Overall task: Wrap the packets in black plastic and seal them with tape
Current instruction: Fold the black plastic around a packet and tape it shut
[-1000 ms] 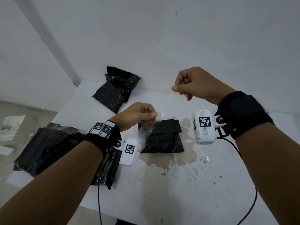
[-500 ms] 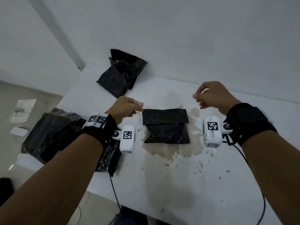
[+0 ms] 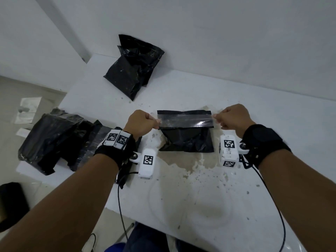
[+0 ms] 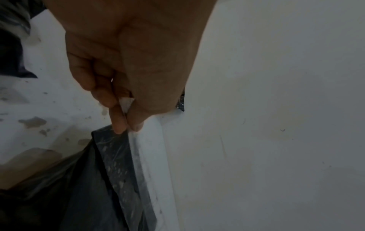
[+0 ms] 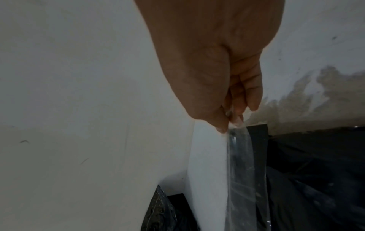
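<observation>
On a stained white desk (image 3: 200,188) against a white wall, the left hand (image 3: 141,122) and right hand (image 3: 231,116) each pinch one end of a clear tape strip (image 3: 185,120) stretched over the black-wrapped packet (image 3: 187,140) lying between them

White stained table (image 3: 200,188) — wrapped black packet (image 3: 187,140) at centre, black bundles (image 3: 132,70) far-left corner, (image 3: 52,140) left edge.

Glossy clear tape (image 3: 185,120), crinkled black plastic (image 3: 187,140)
</observation>
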`<state>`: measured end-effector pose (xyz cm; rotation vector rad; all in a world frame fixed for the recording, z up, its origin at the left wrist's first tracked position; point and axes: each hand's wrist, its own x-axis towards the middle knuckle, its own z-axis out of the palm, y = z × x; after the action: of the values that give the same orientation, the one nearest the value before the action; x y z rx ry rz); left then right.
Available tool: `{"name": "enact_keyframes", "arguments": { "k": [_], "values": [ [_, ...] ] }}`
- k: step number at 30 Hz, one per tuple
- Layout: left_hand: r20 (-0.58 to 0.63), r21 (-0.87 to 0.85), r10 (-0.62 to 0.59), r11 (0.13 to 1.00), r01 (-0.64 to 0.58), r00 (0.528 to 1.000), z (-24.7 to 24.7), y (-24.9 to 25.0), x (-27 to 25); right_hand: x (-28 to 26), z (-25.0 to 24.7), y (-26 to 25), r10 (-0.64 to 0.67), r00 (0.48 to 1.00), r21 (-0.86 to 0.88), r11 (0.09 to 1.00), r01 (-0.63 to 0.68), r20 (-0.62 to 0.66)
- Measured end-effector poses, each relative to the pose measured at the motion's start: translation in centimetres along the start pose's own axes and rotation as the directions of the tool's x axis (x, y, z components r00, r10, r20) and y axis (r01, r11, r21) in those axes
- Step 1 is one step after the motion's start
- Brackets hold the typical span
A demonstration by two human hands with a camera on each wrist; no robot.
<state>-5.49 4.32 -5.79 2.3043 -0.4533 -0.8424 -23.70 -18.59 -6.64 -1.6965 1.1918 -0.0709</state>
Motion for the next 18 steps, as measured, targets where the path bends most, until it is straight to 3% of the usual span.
{"name": "enact_keyframes", "arguments": {
  "k": [7, 13, 18],
  "values": [
    [0.000, 0.020, 0.002, 1.000, -0.002, 1.000, 1.4, -0.1, -0.1, 0.4, 0.9, 1.8, -0.001, 0.999, 0.039, 0.999, 0.003, -0.052],
    [-0.020, 0.042, 0.030, 0.999, -0.029, 0.999, 1.6, -0.2, -0.2, 1.3, 1.3, 2.0, -0.174, 0.979, -0.202, 0.968, 0.150, -0.105],
    [-0.041, 0.040, 0.058, 0.998, -0.056, 0.997, 1.6, 0.2, -0.5, 1.5, 1.4, 2.4, -0.204, 0.975, -0.280, 0.944, 0.173, -0.086]
  ]
}}
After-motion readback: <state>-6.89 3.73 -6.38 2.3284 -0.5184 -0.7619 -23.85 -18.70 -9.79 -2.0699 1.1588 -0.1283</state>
